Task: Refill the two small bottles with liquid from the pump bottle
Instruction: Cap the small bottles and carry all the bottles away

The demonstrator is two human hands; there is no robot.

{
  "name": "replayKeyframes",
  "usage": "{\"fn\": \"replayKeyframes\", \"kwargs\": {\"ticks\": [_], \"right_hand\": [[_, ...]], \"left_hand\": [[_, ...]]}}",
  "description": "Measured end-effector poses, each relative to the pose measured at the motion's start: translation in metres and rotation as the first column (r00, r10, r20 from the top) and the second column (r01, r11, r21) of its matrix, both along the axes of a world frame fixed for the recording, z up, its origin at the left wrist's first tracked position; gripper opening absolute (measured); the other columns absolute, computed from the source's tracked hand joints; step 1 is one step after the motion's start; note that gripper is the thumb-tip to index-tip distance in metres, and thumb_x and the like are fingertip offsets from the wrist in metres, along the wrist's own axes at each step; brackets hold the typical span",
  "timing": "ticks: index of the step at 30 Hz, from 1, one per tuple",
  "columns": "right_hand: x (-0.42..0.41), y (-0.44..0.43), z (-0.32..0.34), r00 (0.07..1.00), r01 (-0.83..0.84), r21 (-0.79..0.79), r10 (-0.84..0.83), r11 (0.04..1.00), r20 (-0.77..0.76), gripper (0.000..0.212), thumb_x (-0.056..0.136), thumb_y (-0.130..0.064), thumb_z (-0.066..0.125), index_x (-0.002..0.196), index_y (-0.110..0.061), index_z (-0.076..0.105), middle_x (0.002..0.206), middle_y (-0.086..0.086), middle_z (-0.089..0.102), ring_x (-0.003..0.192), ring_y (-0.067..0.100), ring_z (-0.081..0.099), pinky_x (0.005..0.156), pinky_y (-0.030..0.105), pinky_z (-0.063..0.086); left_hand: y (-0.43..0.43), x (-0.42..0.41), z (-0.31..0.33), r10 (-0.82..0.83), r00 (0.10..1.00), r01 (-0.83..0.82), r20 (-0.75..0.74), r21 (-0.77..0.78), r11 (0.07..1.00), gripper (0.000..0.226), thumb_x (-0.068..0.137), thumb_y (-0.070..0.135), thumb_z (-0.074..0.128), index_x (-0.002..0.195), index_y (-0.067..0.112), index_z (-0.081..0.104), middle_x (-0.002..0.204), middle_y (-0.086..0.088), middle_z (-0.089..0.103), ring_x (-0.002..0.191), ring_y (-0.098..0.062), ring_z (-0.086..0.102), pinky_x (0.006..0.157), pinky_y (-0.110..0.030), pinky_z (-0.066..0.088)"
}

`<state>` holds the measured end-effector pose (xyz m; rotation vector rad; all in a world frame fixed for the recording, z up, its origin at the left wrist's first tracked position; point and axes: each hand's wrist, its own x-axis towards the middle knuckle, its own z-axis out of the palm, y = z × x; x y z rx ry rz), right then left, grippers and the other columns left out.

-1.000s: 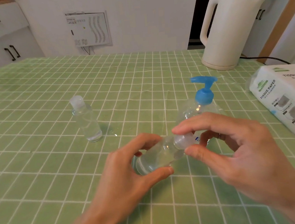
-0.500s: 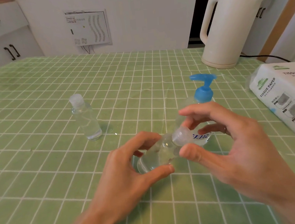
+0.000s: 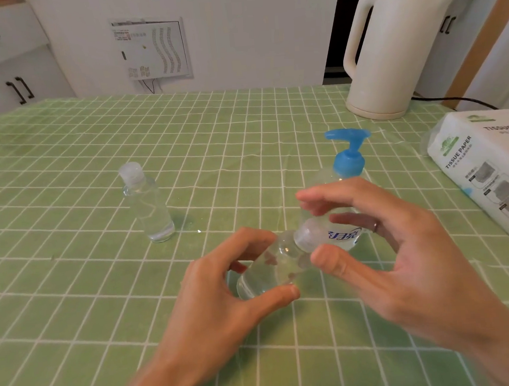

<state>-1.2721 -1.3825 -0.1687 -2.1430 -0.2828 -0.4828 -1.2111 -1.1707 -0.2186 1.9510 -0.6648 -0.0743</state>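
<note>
My left hand (image 3: 222,305) grips a small clear bottle (image 3: 268,271) low over the table, tilted with its clear cap (image 3: 307,237) pointing up and right. My right hand (image 3: 404,257) curls around that cap: the thumb sits at the cap's lower edge, while the index finger is lifted off above it. Right behind stands the pump bottle (image 3: 348,161) with its blue pump head, its body partly hidden by my right fingers. The second small bottle (image 3: 149,207) stands upright and capped to the left, some clear liquid at its bottom.
A cream electric kettle (image 3: 394,50) stands at the back right with its cord trailing right. A pack of tissue paper (image 3: 489,174) lies at the right edge. The table wears a green checked cloth (image 3: 72,298). Cabinets are at the far left.
My right hand pinched the cap a second ago; its fingers have since spread and the index finger has lifted. The held bottle has tipped slightly more upright. The other bottles have not moved.
</note>
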Motion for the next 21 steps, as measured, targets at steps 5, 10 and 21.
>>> {"fn": "replayKeyframes", "kwargs": {"ticks": [5,10,21], "right_hand": [[0.0007,-0.0010,-0.0005,1.000,0.017,-0.008,-0.017,1.000,-0.007,0.032,0.089,-0.049,0.073,0.117,-0.035,0.070,0.110,-0.014,0.072,0.112,0.015,0.069,0.094,0.032,0.056],[0.0004,-0.0005,-0.0024,1.000,-0.002,-0.051,0.004,0.999,0.023,0.029,0.092,-0.034,0.076,0.120,-0.033,0.072,0.109,-0.015,0.073,0.110,0.014,0.070,0.090,0.025,0.055],[0.0021,-0.0034,-0.0002,1.000,-0.005,-0.046,0.004,0.999,-0.012,0.034,0.091,-0.042,0.075,0.124,-0.038,0.070,0.115,-0.016,0.071,0.110,0.016,0.068,0.084,0.025,0.057]], "left_hand": [[0.0002,0.0002,0.0005,0.004,1.000,-0.004,-0.011,0.003,1.000,0.048,0.074,0.053,0.084,0.117,0.040,0.069,0.110,0.017,0.076,0.107,-0.009,0.072,0.095,-0.040,0.054],[-0.0004,-0.0005,0.0012,0.003,1.000,-0.003,0.001,0.009,1.000,0.046,0.075,0.050,0.086,0.116,0.039,0.069,0.110,0.020,0.076,0.107,-0.007,0.072,0.094,-0.038,0.054],[-0.0006,-0.0012,0.0022,0.014,1.000,-0.014,-0.013,0.007,1.000,0.046,0.074,0.049,0.088,0.115,0.041,0.069,0.109,0.018,0.077,0.106,-0.009,0.072,0.095,-0.040,0.053]]}}
